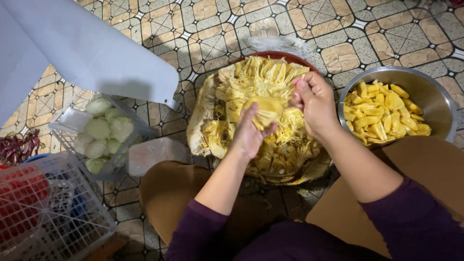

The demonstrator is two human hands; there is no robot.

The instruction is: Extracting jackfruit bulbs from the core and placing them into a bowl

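The fingers (251, 121) of the left hand (249, 135) are clenched around a yellow jackfruit pod (265, 110), while the right hand (314, 101) pinches the same pod's stringy fibres from the other side, both held just above the opened jackfruit (227, 106). The jackfruit lies cut side up on a dark red tray (275, 55) on the tiled floor (203, 29), directly before the person's knees. To the right, just beside the tray, stands a steel bowl (430, 92) holding cleaned yellow pods (382, 113); to the left sit a wire basket (65, 128) of pale green vegetables (99, 129) and a white mesh crate (53, 212).
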